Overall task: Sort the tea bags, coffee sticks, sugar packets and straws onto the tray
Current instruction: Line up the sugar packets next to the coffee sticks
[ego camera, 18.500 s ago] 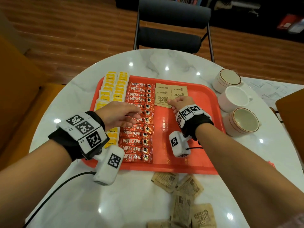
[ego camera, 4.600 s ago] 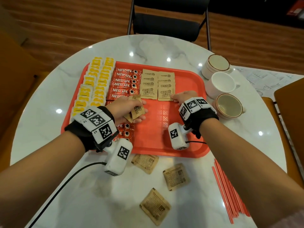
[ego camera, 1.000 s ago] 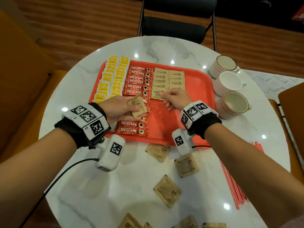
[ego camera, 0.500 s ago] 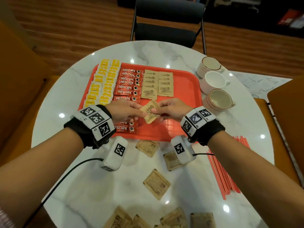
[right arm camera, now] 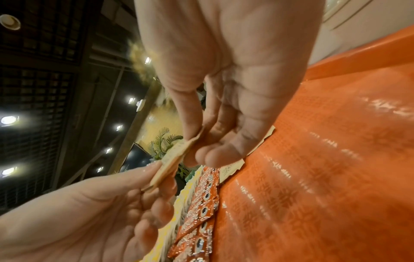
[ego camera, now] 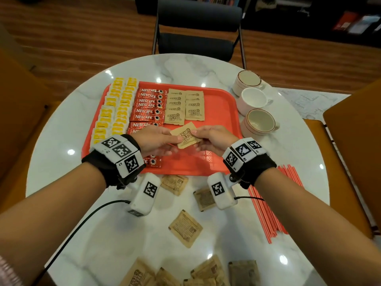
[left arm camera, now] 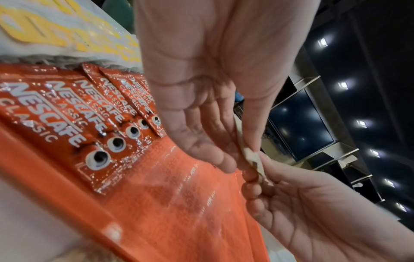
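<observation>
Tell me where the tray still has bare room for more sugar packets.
Bare: the tray's right part, between the sugar packets and the rim by the cups, and the near strip under both hands. Crowded: the left, with tea bags and coffee sticks.

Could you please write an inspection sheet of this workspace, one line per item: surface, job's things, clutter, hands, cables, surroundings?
Surface: round white marble table, with glare spots.
Job's things: red tray holds yellow tea bags, coffee sticks and two columns of sugar packets. Loose packets lie on the table near the person. Red straws lie on the table, right of the tray.
Clutter: three cups right of the tray.
Hands: left hand and right hand both pinch one packet above the tray.
Cables: black cable from the left wrist camera; short one at the right.
Surroundings: black chair, wooden floor.
</observation>
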